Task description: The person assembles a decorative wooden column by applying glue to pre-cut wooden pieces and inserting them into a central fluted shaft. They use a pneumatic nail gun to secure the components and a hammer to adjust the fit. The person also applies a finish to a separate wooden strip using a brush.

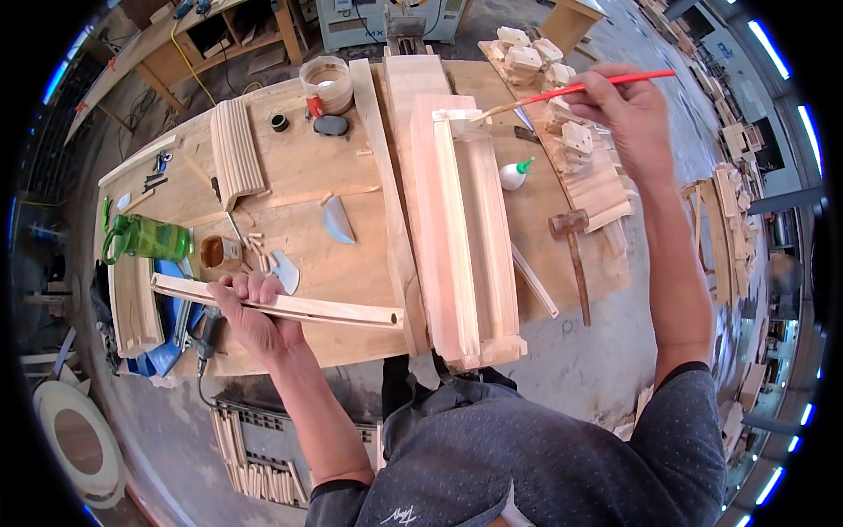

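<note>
Two hands: both closed on tools or wood.
Left hand (250,307): fist wrapped around one long curved wooden strip (290,306), lying across the worktop (299,176) near edge.
Right hand (628,110): raised, fingers pinching one red-handled brush (571,90), bristles touching the far end of the moulded wooden frame (461,228).
Nearby: one glue bottle (514,174), one mallet (572,250), one green bottle (149,237).

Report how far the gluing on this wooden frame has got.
Done: the frame looks partly put together on the workbench, glue bottle beside it. In hand: the right hand works a red-handled brush at the frame's far end; the left hand grips a loose moulding strip. Left: that strip is not yet fitted.
</note>
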`<state>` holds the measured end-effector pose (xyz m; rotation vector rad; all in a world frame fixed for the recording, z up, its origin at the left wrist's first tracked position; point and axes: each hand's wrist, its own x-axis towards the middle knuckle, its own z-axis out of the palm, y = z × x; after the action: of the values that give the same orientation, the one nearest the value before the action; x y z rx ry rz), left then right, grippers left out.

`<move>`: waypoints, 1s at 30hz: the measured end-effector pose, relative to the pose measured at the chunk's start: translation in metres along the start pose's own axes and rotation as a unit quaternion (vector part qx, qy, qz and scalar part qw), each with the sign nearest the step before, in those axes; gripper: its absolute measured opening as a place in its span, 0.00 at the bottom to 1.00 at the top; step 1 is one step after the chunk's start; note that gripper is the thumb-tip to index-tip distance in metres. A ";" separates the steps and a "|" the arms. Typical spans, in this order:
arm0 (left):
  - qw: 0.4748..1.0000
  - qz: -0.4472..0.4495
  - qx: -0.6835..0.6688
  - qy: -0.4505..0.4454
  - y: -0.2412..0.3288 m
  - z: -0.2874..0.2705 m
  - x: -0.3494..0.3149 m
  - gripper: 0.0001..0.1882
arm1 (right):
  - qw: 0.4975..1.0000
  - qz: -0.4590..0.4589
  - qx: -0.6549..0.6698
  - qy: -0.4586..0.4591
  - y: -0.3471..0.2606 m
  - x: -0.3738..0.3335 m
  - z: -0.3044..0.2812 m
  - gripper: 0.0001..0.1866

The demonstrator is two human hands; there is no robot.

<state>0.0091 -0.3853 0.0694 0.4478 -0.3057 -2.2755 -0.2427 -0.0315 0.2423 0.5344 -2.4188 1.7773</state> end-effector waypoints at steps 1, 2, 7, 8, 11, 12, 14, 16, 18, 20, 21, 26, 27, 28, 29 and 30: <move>1.000 -0.006 0.008 -0.005 -0.001 -0.002 0.000 0.14 | 1.000 0.000 -0.001 -0.003 0.002 0.003 0.011 0.11; 1.000 -0.009 0.021 0.006 -0.002 -0.002 0.000 0.14 | 1.000 -0.001 -0.003 -0.006 0.005 0.005 0.022 0.10; 0.995 -0.026 0.093 0.018 -0.012 0.007 -0.005 0.13 | 0.998 -0.022 -0.053 -0.014 0.025 0.022 0.050 0.10; 0.995 -0.025 0.095 0.012 -0.013 0.006 -0.004 0.13 | 0.998 -0.023 -0.063 -0.016 0.027 0.023 0.054 0.10; 0.995 -0.030 0.093 0.003 -0.016 0.002 -0.001 0.13 | 0.997 -0.031 -0.071 -0.025 0.027 0.025 0.062 0.11; 0.995 -0.032 0.090 0.004 -0.016 0.001 0.000 0.13 | 0.997 -0.034 -0.069 -0.028 0.026 0.025 0.064 0.11; 0.995 -0.037 0.088 0.009 -0.018 -0.001 0.001 0.13 | 0.998 -0.034 -0.055 -0.021 0.022 0.024 0.064 0.11; 0.995 -0.037 0.088 0.019 -0.020 -0.001 0.001 0.13 | 0.998 -0.036 -0.055 -0.020 0.020 0.024 0.065 0.11; 0.995 -0.041 0.086 0.020 -0.021 0.000 0.001 0.13 | 0.996 -0.040 -0.070 -0.023 0.020 0.024 0.063 0.11; 0.994 -0.046 0.093 0.019 -0.023 0.000 0.001 0.13 | 0.996 -0.032 -0.076 -0.024 0.025 0.026 0.065 0.11; 0.993 -0.047 0.102 0.018 -0.023 -0.001 0.001 0.13 | 0.996 -0.028 -0.079 -0.024 0.028 0.028 0.066 0.11; 0.984 -0.083 0.157 0.012 -0.025 0.001 -0.004 0.13 | 0.996 -0.040 -0.082 -0.010 0.032 0.032 0.067 0.11; 0.981 -0.097 0.169 0.000 -0.025 -0.001 -0.005 0.13 | 0.996 -0.039 -0.080 -0.008 0.032 0.032 0.067 0.11; 0.977 -0.110 0.181 -0.012 -0.025 -0.002 -0.005 0.13 | 0.996 -0.042 -0.082 -0.006 0.033 0.033 0.067 0.11; 0.976 -0.112 0.188 -0.013 -0.025 -0.001 -0.006 0.13 | 0.995 -0.046 -0.084 -0.005 0.034 0.034 0.066 0.11; 0.974 -0.113 0.195 -0.014 -0.027 0.000 -0.008 0.13 | 0.995 -0.049 -0.086 -0.004 0.035 0.035 0.065 0.11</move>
<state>-0.0031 -0.3614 0.0619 0.6800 -0.7588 -2.4463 -0.2782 -0.0910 0.2001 0.6293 -2.4738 1.5139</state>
